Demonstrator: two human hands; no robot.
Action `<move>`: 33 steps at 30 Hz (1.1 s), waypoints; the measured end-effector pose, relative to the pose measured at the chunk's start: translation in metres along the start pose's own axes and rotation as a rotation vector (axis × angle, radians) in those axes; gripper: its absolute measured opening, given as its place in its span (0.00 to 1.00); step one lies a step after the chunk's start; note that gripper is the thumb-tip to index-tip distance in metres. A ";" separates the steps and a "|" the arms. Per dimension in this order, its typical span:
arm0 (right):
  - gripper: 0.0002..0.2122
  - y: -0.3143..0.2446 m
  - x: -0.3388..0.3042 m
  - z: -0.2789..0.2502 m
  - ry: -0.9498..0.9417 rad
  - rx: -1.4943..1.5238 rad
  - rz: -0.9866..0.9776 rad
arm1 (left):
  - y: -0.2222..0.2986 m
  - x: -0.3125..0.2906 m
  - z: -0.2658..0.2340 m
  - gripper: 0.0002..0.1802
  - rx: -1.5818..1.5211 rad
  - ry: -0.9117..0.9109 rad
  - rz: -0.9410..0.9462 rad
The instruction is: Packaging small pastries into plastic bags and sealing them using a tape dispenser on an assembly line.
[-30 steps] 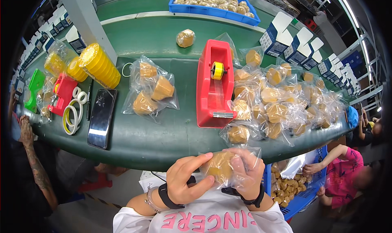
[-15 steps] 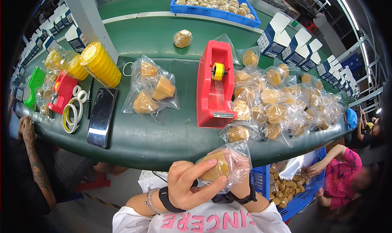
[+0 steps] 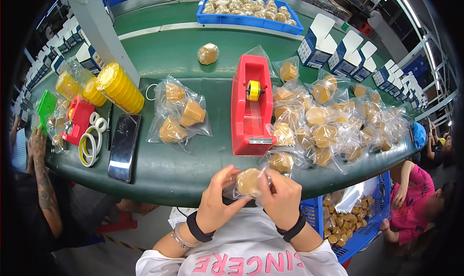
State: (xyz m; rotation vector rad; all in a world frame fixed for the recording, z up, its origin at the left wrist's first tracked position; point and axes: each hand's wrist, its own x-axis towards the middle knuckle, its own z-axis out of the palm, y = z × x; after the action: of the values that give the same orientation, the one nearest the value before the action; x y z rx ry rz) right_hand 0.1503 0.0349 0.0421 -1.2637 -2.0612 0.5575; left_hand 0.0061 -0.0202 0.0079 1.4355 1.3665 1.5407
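Note:
At the table's near edge I hold a tan, faceted block (image 3: pixel 250 181) wrapped in a clear plastic bag. My left hand (image 3: pixel 216 198) is curled around its left side, thumb below. On its right side my right hand (image 3: pixel 282 195) grips with thumb and fingers, slightly blurred. Just beyond stands a red tape dispenser (image 3: pixel 241 123) with a yellow roll. To its right lies a heap of bagged tan blocks (image 3: pixel 325 135). A smaller cluster of bagged blocks (image 3: pixel 171 131) lies to its left, and one wrapped block (image 3: pixel 208 53) sits farther back.
Left on the green table (image 3: pixel 169 172) are a phone (image 3: pixel 124 148), tape rolls (image 3: pixel 88 149), stacked yellow tape (image 3: pixel 120 87) and a second red dispenser (image 3: pixel 79 119). A blue tray (image 3: pixel 249 20) and open boxes (image 3: pixel 316 49) stand behind. A blue crate (image 3: pixel 355 247) sits lower right; co-workers flank me.
My hands have moved apart to either side of the block, which has risen slightly toward the table edge. The bag now lies closer around it.

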 end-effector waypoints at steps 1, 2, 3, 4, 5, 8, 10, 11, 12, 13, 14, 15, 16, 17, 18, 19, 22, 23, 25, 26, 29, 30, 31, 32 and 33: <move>0.08 0.000 0.000 0.002 0.018 -0.081 -0.030 | 0.000 0.002 0.001 0.41 0.016 -0.023 -0.072; 0.08 0.001 0.001 0.002 0.025 -0.079 -0.029 | 0.000 0.003 0.000 0.41 0.019 -0.029 -0.068; 0.07 0.001 0.001 0.002 0.028 -0.007 -0.004 | 0.003 0.006 -0.002 0.41 0.151 -0.060 -0.030; 0.07 0.000 0.001 0.002 0.027 0.067 0.020 | 0.005 0.008 -0.005 0.41 0.284 -0.087 0.005; 0.06 0.000 0.001 0.001 0.026 0.140 0.044 | 0.007 0.009 -0.005 0.41 0.416 -0.115 0.041; 0.09 -0.001 0.003 -0.016 -0.038 0.260 0.098 | 0.009 0.012 -0.002 0.41 0.425 -0.116 0.089; 0.11 -0.002 0.005 -0.023 -0.064 0.317 0.124 | 0.010 0.013 0.000 0.41 0.427 -0.119 0.119; 0.13 -0.002 0.006 -0.024 -0.083 0.453 0.208 | 0.010 0.013 0.002 0.41 0.449 -0.109 0.119; 0.16 -0.002 0.006 -0.026 -0.103 0.589 0.290 | 0.011 0.013 0.003 0.41 0.471 -0.099 0.118; 0.18 -0.002 0.007 -0.027 -0.124 0.725 0.372 | 0.011 0.013 0.004 0.41 0.493 -0.088 0.117; 0.18 -0.002 0.007 -0.030 -0.122 0.725 0.368 | 0.012 0.013 0.004 0.41 0.494 -0.086 0.122; 0.20 -0.001 0.008 -0.033 -0.154 0.835 0.412 | 0.013 0.013 0.004 0.40 0.513 -0.075 0.120; 0.22 0.000 0.008 -0.036 -0.189 0.946 0.455 | 0.015 0.013 0.004 0.40 0.533 -0.062 0.118; 0.24 0.001 0.008 -0.039 -0.226 1.056 0.498 | 0.016 0.014 0.004 0.40 0.553 -0.048 0.115; 0.24 0.006 0.006 -0.038 -0.229 1.056 0.493 | 0.016 0.014 0.002 0.40 0.555 -0.042 0.117; 0.23 0.016 0.000 -0.037 -0.268 0.971 0.451 | 0.016 0.015 0.000 0.38 0.558 -0.045 0.111; 0.23 0.028 -0.015 -0.030 -0.354 0.800 0.356 | 0.016 0.017 -0.006 0.35 0.571 -0.037 0.096; 0.23 0.025 -0.018 -0.026 -0.360 0.677 0.272 | 0.017 0.018 -0.008 0.32 0.529 -0.058 0.085; 0.22 0.018 -0.021 -0.018 -0.356 0.431 0.111 | 0.019 0.021 -0.011 0.25 0.443 -0.110 0.067; 0.22 0.015 -0.020 -0.012 -0.354 0.433 0.111 | 0.017 0.020 -0.013 0.25 0.445 -0.111 0.068; 0.16 0.011 -0.015 0.007 0.078 0.088 -0.296 | 0.007 0.019 -0.017 0.19 0.502 -0.143 0.307; 0.16 0.012 -0.013 0.013 0.082 0.090 -0.292 | 0.008 0.019 -0.018 0.19 0.503 -0.149 0.308; 0.14 0.013 -0.012 0.019 0.104 0.192 -0.294 | 0.011 0.020 -0.019 0.18 0.510 -0.156 0.324; 0.13 0.016 -0.010 0.024 0.126 0.294 -0.296 | 0.013 0.020 -0.020 0.16 0.516 -0.163 0.339; 0.11 0.017 -0.010 0.027 0.148 0.395 -0.298 | 0.014 0.020 -0.021 0.15 0.521 -0.170 0.355</move>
State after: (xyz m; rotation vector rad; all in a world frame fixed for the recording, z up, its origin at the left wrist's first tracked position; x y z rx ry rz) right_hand 0.1448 0.0332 0.0096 -0.7320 -1.8539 0.6685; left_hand -0.0158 -0.0109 0.0302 2.1721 1.5368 1.2702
